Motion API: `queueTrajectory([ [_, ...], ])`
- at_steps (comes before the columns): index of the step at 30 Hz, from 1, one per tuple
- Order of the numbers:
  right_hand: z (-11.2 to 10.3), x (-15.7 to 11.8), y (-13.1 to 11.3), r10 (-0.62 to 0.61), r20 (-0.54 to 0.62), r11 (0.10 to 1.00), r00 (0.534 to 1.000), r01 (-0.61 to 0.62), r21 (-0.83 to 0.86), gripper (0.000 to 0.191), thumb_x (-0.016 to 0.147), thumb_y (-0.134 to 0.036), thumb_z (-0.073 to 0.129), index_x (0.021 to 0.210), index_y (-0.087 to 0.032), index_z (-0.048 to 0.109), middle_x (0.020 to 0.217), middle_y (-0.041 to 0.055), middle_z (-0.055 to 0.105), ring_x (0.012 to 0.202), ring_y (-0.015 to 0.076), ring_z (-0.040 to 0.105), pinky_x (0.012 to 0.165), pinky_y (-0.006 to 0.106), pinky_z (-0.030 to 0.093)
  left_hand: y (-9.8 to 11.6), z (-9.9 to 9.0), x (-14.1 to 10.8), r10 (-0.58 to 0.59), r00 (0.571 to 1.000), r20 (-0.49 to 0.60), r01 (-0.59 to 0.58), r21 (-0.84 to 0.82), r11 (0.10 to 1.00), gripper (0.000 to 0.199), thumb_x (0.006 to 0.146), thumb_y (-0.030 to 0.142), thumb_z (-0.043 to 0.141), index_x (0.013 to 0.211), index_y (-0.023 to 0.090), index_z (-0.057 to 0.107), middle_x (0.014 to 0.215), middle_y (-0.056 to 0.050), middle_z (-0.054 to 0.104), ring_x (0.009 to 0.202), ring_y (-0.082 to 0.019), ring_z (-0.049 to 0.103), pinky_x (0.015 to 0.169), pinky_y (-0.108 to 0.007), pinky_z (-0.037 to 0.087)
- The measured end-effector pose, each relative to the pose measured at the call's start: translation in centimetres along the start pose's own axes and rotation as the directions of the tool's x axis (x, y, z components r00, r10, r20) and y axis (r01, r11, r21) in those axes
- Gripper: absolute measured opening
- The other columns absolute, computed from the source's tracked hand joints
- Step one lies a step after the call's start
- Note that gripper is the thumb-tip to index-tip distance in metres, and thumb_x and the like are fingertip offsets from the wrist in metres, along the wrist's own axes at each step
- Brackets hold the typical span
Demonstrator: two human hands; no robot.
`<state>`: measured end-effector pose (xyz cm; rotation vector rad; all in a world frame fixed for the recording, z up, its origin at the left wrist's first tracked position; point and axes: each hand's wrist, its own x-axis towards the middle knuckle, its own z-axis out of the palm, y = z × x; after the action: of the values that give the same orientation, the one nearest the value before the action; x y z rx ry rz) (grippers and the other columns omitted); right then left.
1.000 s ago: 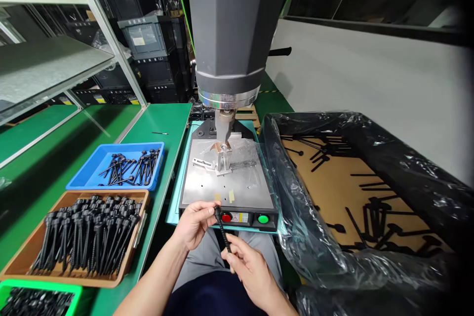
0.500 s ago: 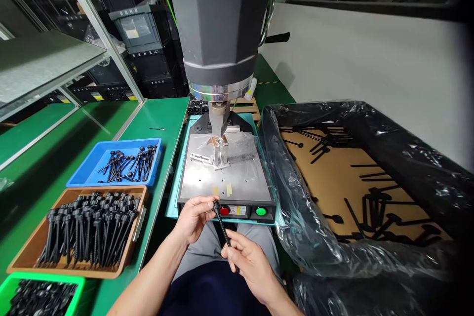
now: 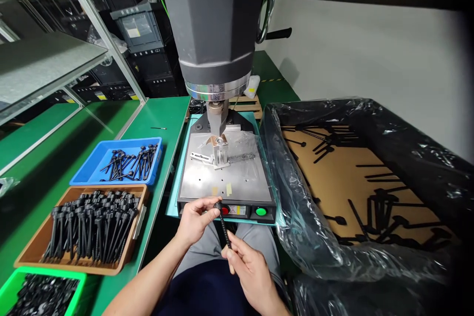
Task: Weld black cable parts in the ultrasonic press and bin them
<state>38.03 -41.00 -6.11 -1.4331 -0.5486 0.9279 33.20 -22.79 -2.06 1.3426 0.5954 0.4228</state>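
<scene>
A slim black ribbed rod (image 3: 224, 226) with a thicker head is held slantwise between both hands, above my lap. My left hand (image 3: 195, 218) pinches the head end with thumb and fingertips. Lower down, the fingers of my right hand (image 3: 247, 260) are closed around the shaft, hiding its lower end. Just beyond the hands is the front of a bench machine, with a red button (image 3: 224, 211) and a green button (image 3: 261, 212). On its metal plate (image 3: 192, 185) stands a small metal fixture (image 3: 220, 152), under a grey tool tip (image 3: 217, 117).
Left, a blue tray (image 3: 87, 173) and a brown tray (image 3: 27, 260) hold many black rods; a green bin (image 3: 80, 284) holds small black parts. Right, a large box lined with black plastic (image 3: 299, 227) has rods lying on cardboard (image 3: 329, 182). The machine head (image 3: 217, 19) overhangs the plate.
The left hand and the rod's head have shifted slightly right, so the rod stands a little steeper. Both hands keep their hold. The camera view has moved slightly.
</scene>
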Motion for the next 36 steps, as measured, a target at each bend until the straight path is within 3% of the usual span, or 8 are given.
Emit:
queueTrajectory([
  [4,0.0,-0.1,0.2,-0.007,0.008,1.000,1.000,0.007,0.017,0.051,0.091,-0.052,0.053,0.130,-0.020,0.059,0.080,0.0042,0.063,0.058,0.0135,0.049,0.056,0.029,0.043,0.5,-0.1,-0.2,0.085,0.996,0.006,-0.086,0.059,0.995,0.022,0.069,0.026,0.081,0.090,0.020,0.078,0.105,-0.011,0.074,0.102,-0.027,0.065,0.092,-0.036,0.047],
  [10,-1.2,-0.2,-0.2,-0.054,0.116,0.990,0.992,0.038,0.139,0.046,0.090,-0.047,0.056,0.128,-0.021,0.061,0.075,0.0018,0.060,0.053,0.0110,0.044,0.054,0.028,0.040,1.3,-0.5,-0.5,0.102,0.994,0.038,-0.103,0.020,0.994,0.017,0.067,0.022,0.083,0.082,0.019,0.077,0.100,-0.012,0.074,0.101,-0.028,0.065,0.094,-0.039,0.048],
  [16,-1.6,0.3,-0.5,-0.064,0.123,0.996,0.990,0.055,0.075,0.047,0.090,-0.051,0.057,0.123,-0.019,0.061,0.078,0.0030,0.062,0.056,0.0125,0.047,0.054,0.028,0.040,1.8,-0.7,-1.3,0.147,0.988,0.048,-0.149,0.034,0.988,0.019,0.066,0.019,0.083,0.085,0.020,0.078,0.102,-0.013,0.074,0.101,-0.029,0.066,0.097,-0.043,0.047],
  [19,-1.2,1.1,-1.1,-0.086,0.214,0.994,0.973,0.070,0.082,0.040,0.094,-0.054,0.049,0.098,-0.017,0.064,0.070,0.0024,0.061,0.060,0.0138,0.050,0.060,0.029,0.042,1.6,0.0,-1.7,0.135,0.980,0.145,-0.143,0.046,0.989,0.019,0.067,0.018,0.082,0.085,0.020,0.078,0.103,-0.014,0.073,0.102,-0.030,0.066,0.098,-0.045,0.047],
  [22,-0.7,1.8,-1.4,-0.041,0.183,0.983,0.982,0.007,0.184,0.042,0.096,-0.055,0.044,0.076,-0.019,0.052,0.057,-0.0039,0.047,0.048,0.0095,0.040,0.049,0.024,0.035,1.0,0.8,-1.8,0.060,0.977,0.205,-0.059,-0.011,0.998,0.020,0.067,0.022,0.082,0.087,0.019,0.078,0.107,-0.016,0.071,0.104,-0.031,0.065,0.090,-0.043,0.052],
  [25,-0.5,2.0,-1.2,0.005,0.160,0.945,0.987,-0.057,0.321,0.040,0.094,-0.056,0.047,0.079,-0.020,0.047,0.057,-0.0081,0.034,0.042,0.0056,0.025,0.039,0.021,0.019,0.4,1.0,-1.7,0.012,0.970,0.241,0.014,-0.104,0.995,0.018,0.072,0.028,0.079,0.087,0.018,0.077,0.112,-0.015,0.068,0.088,-0.027,0.069,0.073,-0.039,0.057],
  [29,-0.3,1.7,-1.0,-0.001,0.160,0.942,0.987,-0.053,0.332,0.037,0.095,-0.053,0.048,0.081,-0.019,0.049,0.059,-0.0079,0.033,0.044,0.0053,0.024,0.040,0.021,0.017,0.2,1.0,-1.8,0.000,0.967,0.254,0.032,-0.120,0.992,0.014,0.075,0.028,0.076,0.085,0.019,0.077,0.108,-0.013,0.069,0.068,-0.020,0.068,0.068,-0.039,0.057],
  [36,-0.3,1.9,-1.1,0.011,0.154,0.952,0.988,-0.057,0.302,0.042,0.095,-0.052,0.049,0.070,-0.019,0.045,0.056,-0.0073,0.040,0.040,0.0042,0.031,0.039,0.021,0.022,0.7,1.3,-2.2,0.109,0.979,0.172,-0.126,0.093,0.988,0.016,0.072,0.023,0.079,0.088,0.020,0.077,0.103,-0.012,0.073,0.105,-0.028,0.064,0.098,-0.041,0.045],
])
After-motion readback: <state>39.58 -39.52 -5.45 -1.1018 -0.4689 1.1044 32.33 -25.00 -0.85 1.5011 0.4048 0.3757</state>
